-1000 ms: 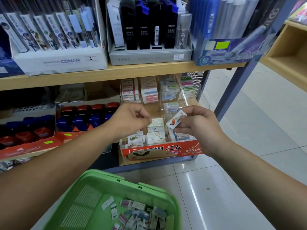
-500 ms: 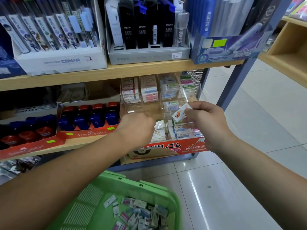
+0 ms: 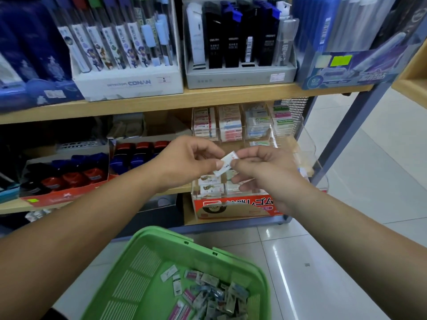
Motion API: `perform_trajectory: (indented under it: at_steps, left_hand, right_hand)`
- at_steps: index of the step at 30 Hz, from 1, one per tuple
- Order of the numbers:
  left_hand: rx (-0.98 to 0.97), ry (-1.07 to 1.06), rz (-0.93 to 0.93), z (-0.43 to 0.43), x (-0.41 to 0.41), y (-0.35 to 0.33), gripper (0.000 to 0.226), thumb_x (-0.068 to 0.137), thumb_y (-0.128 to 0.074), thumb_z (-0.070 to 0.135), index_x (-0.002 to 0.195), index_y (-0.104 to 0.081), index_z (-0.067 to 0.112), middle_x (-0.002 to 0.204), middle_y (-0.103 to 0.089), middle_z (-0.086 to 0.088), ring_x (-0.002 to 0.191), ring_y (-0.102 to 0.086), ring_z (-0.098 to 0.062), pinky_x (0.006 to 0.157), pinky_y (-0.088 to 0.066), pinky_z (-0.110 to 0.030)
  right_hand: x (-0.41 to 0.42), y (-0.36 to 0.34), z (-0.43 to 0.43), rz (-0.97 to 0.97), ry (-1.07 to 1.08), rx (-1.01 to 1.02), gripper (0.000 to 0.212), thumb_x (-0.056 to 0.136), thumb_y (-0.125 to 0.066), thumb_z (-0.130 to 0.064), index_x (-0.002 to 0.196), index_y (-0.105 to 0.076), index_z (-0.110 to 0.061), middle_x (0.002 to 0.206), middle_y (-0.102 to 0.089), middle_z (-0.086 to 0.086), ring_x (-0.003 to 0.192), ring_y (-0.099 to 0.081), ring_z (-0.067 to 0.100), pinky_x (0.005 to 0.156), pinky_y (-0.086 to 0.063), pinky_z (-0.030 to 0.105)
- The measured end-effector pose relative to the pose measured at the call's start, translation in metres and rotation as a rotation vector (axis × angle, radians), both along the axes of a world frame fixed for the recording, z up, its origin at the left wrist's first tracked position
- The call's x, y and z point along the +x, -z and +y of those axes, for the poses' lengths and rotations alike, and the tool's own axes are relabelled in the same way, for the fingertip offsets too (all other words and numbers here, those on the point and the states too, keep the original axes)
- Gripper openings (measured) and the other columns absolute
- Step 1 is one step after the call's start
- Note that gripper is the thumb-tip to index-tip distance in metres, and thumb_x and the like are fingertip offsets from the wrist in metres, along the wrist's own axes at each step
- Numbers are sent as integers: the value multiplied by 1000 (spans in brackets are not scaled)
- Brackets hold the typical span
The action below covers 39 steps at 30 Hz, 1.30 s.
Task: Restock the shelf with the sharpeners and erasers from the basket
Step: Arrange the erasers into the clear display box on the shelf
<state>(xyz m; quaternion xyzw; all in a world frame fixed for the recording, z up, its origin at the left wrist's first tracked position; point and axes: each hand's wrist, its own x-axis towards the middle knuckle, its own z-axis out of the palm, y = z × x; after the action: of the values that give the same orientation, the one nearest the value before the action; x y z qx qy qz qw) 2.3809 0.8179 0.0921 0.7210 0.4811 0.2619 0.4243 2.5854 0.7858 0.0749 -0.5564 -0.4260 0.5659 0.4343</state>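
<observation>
A small white wrapped eraser [image 3: 226, 164] is pinched between my left hand [image 3: 188, 161] and my right hand [image 3: 263, 173], both holding it above the clear eraser display [image 3: 209, 184] on the lower shelf. That display holds stacked erasers in several compartments, with an orange front label [image 3: 233, 207]. Below, a green basket [image 3: 161, 257] holds several loose wrapped erasers [image 3: 208, 296]. Red and blue sharpeners [image 3: 136, 155] sit in cardboard trays to the left.
The wooden upper shelf [image 3: 161, 101] carries pencil-lead boxes and pen displays. A grey metal upright [image 3: 346, 125] stands right of the display. Another wooden shelf unit [image 3: 413, 72] is at the far right. White tiled floor [image 3: 346, 227] lies on the right.
My left hand rose from the display compartments and joined my right hand on the eraser. The right hand moved slightly left toward the middle.
</observation>
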Motion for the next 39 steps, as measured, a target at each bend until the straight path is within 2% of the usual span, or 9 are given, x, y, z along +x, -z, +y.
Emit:
perform_trajectory:
  at_steps: [3, 7, 13, 19, 23, 28, 30, 33, 39]
  left_hand:
    - [-23, -46, 7, -1, -19, 8, 18, 89, -79, 11, 105, -78, 19, 94, -77, 1, 81, -72, -5, 69, -56, -18]
    - [57, 12, 338, 2, -26, 25, 14, 93, -76, 18, 102, -81, 28, 96, -75, 14, 89, -69, 2, 82, -59, -22]
    - [37, 155, 565, 17, -15, 33, 18, 93, -74, 17, 103, -80, 30, 100, -69, 21, 92, -64, 4, 79, -51, -17]
    - [-55, 124, 485, 17, -12, 38, 37, 100, -59, 14, 133, -66, 29, 111, -64, 13, 84, -67, -3, 65, -54, -18]
    - [65, 35, 385, -3, -26, 28, 36, 98, -68, 22, 134, -65, 29, 109, -67, 13, 90, -64, 0, 81, -56, -22]
    - [293, -181, 303, -64, -59, 25, 11, 94, -73, 30, 104, -75, 29, 86, -70, 14, 78, -63, 2, 65, -48, -15]
    - [243, -229, 281, -93, -69, 37, 5, 94, -73, 33, 94, -74, 28, 78, -69, 10, 73, -63, -4, 58, -50, -21]
    - [49, -130, 411, -127, -80, 77, 15, 93, -74, 38, 98, -75, 24, 81, -69, 9, 71, -63, -5, 65, -55, -29]
    - [-267, -74, 527, -189, -94, 195, 24, 92, -73, 33, 110, -76, 18, 102, -74, 1, 93, -69, -19, 83, -57, -33]
  right_hand:
    - [-9, 3, 4, -142, 8, 51, 16, 90, -81, -14, 104, -73, -13, 91, -78, 8, 66, -71, 19, 52, -54, 31]
    - [-11, 8, 9, -300, 10, 133, 7, 96, -73, -18, 102, -72, -19, 95, -75, 10, 58, -67, 13, 52, -49, 30]
    - [-6, 10, 4, -337, -68, 136, 11, 101, -67, -15, 110, -71, -19, 89, -78, 4, 63, -69, 15, 60, -55, 35]
    - [-3, 11, 0, -362, -98, 152, 5, 98, -71, -18, 101, -74, -20, 86, -79, 3, 68, -72, 16, 65, -59, 36]
    - [-4, 4, -11, -411, -169, 186, 3, 95, -75, -22, 98, -76, -20, 85, -79, 3, 73, -76, 20, 73, -61, 40]
    - [-12, -3, -49, -347, -423, 219, 7, 92, -77, -22, 99, -79, -20, 87, -79, 8, 81, -76, 25, 76, -60, 38]
    - [-18, 3, -67, -380, -572, 204, 9, 91, -78, -25, 99, -80, -21, 88, -79, 2, 83, -75, 19, 77, -58, 29]
    - [-32, 32, -95, -591, -840, 184, 8, 93, -76, -33, 98, -79, -27, 86, -76, -15, 77, -68, 0, 73, -49, 16]
    - [-50, 141, -139, -1162, -1344, 4, 59, 92, -64, -67, 139, -58, -33, 136, -63, -6, 116, -62, 16, 99, -54, 38]
